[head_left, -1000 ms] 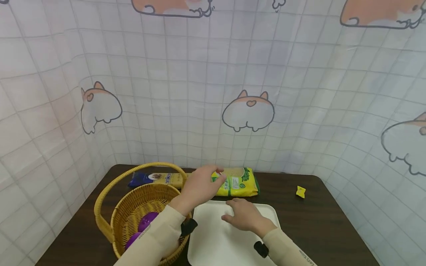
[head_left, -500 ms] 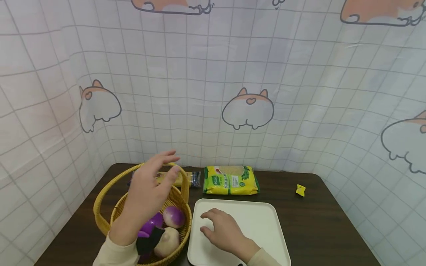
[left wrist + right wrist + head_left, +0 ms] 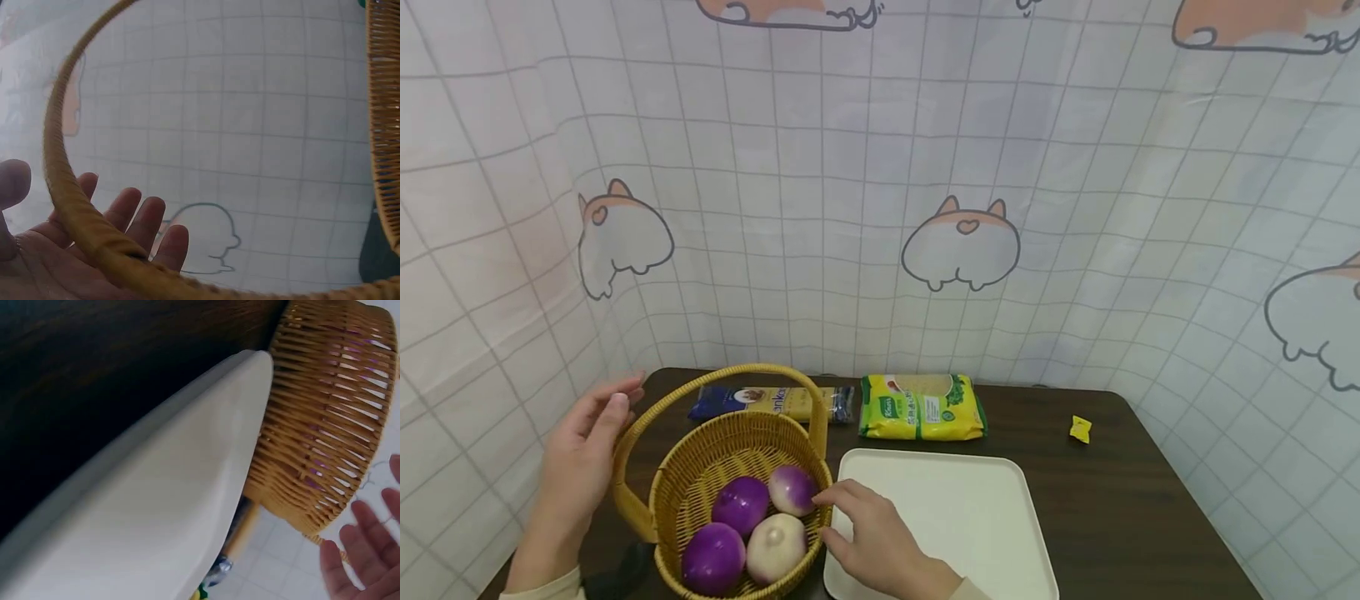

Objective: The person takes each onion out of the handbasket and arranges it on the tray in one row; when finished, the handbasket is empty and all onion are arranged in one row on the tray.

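A woven wicker basket (image 3: 700, 454) with a tall arched handle (image 3: 758, 369) stands on the left of the table. Inside lie several round purple and white vegetables (image 3: 741, 505) that look like onions. My left hand (image 3: 574, 467) is just left of the basket, fingers extended beside the handle's lower side; in the left wrist view the handle (image 3: 59, 165) crosses in front of the palm. On the other side, my right hand (image 3: 880, 542) has its fingertips right at the basket's right rim, over the white tray's left edge. Neither hand grips anything.
Right of the basket lies a white rectangular tray (image 3: 955, 508). Behind it is a yellow-green food packet (image 3: 925, 408), with a long blue and yellow packet (image 3: 775, 402) behind the basket. A small yellow wrapped piece (image 3: 1080, 429) lies far right. A patterned curtain (image 3: 865, 183) surrounds the table.
My left hand has swung left from above the packets, across the basket, to its outer left side. My right hand has moved left from over the tray to the basket's right rim.
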Available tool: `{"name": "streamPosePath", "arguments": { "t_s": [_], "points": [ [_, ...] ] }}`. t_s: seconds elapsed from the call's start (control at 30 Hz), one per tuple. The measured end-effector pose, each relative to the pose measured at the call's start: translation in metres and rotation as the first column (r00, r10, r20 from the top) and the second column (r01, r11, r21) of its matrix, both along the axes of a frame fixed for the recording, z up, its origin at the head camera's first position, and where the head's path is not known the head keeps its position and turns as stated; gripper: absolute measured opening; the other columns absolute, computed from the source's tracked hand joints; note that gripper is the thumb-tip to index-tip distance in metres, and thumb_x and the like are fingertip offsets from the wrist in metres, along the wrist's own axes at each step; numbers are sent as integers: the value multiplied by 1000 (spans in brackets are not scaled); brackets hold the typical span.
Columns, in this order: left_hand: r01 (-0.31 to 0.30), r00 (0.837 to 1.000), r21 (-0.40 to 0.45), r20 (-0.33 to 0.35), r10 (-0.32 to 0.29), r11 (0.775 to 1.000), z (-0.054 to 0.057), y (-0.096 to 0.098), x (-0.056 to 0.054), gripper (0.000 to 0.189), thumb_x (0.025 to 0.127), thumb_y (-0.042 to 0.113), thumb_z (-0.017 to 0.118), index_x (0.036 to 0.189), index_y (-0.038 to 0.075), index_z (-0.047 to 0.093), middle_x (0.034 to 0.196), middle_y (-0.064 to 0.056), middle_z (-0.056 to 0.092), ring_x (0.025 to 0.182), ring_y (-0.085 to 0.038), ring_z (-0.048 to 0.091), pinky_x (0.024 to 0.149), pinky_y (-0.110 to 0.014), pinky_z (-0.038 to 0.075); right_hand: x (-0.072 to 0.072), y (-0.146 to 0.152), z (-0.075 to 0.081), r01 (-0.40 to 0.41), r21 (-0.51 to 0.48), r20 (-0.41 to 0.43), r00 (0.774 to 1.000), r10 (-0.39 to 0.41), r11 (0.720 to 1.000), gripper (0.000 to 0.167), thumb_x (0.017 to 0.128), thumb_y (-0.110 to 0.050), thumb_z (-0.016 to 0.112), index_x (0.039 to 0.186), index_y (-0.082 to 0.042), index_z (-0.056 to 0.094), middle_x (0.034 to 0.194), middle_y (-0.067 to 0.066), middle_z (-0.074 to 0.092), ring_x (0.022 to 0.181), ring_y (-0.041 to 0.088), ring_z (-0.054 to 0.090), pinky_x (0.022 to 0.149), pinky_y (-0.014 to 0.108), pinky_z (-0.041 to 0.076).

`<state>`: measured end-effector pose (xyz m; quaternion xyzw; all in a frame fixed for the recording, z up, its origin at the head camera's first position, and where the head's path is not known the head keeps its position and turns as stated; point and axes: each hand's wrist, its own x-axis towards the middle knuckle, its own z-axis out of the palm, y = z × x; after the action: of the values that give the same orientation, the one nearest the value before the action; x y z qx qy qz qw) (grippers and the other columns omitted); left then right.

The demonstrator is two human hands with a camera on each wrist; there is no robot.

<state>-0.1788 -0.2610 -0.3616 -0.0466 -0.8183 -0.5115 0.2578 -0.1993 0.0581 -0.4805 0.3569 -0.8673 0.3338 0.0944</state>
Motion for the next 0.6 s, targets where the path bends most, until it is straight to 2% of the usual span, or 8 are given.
{"name": "streamPosePath", "arguments": {
  "t_s": [0.03,0.13,0.2,0.27,0.4,0.5,0.53,0.6],
  "points": [
    [26,999,23,25,-27,999,-6,-7,-2,44,105,33,38,136,7,54,127,12,59,114,6,51,86,-7,40,0,-1,0,-21,9,-17,1000,21,1000,31,89,-21,70,119,-18,66,116,-8,63,105,5,59,87,27,51],
    [71,989,119,121,-85,990,-25,-22,-7,54,104,43,33,137,5,54,120,19,60,104,5,57,82,-8,43,0,-5,-1,-65,44,-87,994,69,997,30,90,-23,70,119,-18,66,115,-8,64,106,4,59,89,26,50],
    [79,977,191,180,-114,978,-37,-29,-10,57,102,49,33,137,9,55,116,19,62,100,5,60,80,-10,44,1,-8,-2,-76,61,-125,989,83,995,30,90,-24,69,119,-18,66,116,-8,64,108,5,58,91,26,48],
    [106,970,308,178,-167,945,-49,-34,-14,55,101,48,36,134,10,56,111,17,65,97,1,63,79,-13,47,1,-10,-2,-78,79,-163,983,90,994,31,90,-25,69,119,-17,66,117,-7,63,111,7,57,93,26,48],
    [196,952,488,113,-284,851,-73,-43,-25,44,103,41,39,127,10,60,110,12,69,104,0,62,82,-17,51,1,-16,-2,-83,116,-224,969,107,990,30,91,-29,68,118,-16,68,114,-7,65,109,7,58,96,27,46],
    [237,919,567,131,-371,789,-90,-51,-31,43,103,38,39,130,12,61,115,16,66,109,4,58,84,-18,50,2,-21,-1,-70,144,-243,965,104,987,29,92,-34,66,116,-17,69,109,-10,67,105,5,60,97,31,45],
    [245,903,575,157,-399,780,-96,-54,-33,42,104,38,38,132,15,60,116,19,65,109,6,57,85,-17,50,2,-22,-1,-60,155,-252,963,98,986,29,93,-35,65,115,-17,70,108,-10,67,104,4,60,98,33,45],
    [260,865,563,224,-448,784,-106,-58,-36,40,105,38,35,136,23,55,119,24,60,111,10,53,87,-16,47,3,-25,0,-53,172,-261,960,97,984,29,92,-37,65,113,-18,71,106,-11,68,103,3,60,99,34,44]
  ]
}}
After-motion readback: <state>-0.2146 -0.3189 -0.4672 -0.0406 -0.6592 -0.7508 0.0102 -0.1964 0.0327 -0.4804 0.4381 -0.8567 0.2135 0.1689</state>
